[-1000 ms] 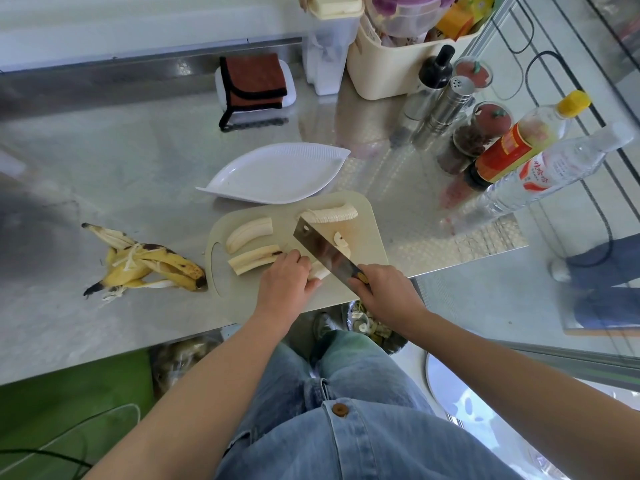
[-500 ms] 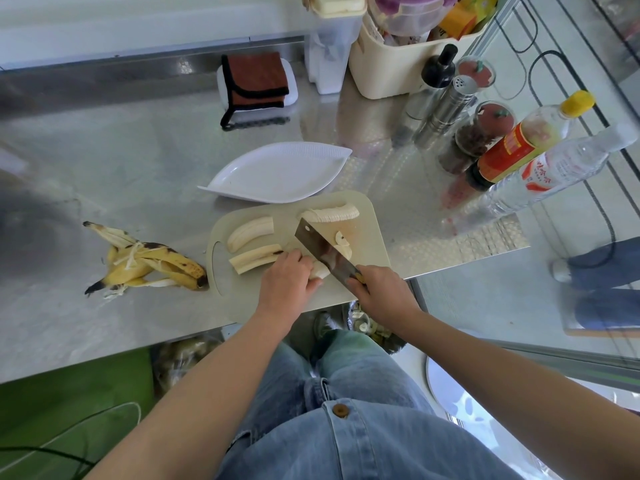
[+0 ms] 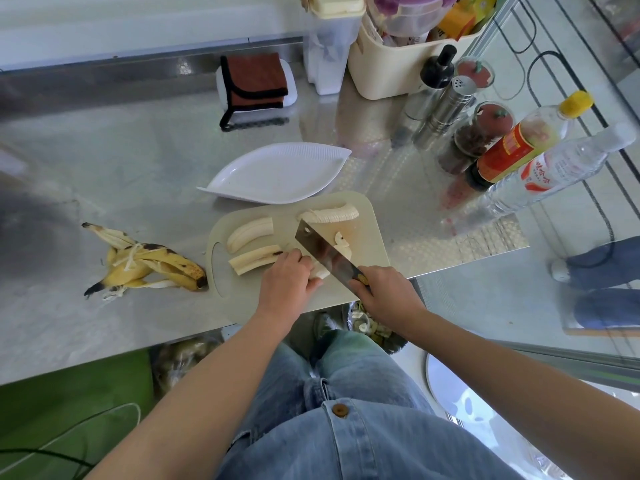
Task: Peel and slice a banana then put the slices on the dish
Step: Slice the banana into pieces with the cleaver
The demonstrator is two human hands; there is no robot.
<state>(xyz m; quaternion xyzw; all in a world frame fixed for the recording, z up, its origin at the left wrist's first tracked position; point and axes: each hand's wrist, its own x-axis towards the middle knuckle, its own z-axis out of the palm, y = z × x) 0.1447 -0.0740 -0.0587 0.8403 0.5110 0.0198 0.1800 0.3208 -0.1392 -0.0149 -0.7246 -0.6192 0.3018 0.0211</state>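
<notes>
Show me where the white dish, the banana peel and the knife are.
white dish (image 3: 277, 174), head view, bare centre
banana peel (image 3: 152, 262), head view, yellow skin
knife (image 3: 323, 249), head view, flat of the blade

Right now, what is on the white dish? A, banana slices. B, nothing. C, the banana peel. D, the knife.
B: the white dish shows only its bare surface, while the banana pieces all lie on the cutting board.
</notes>
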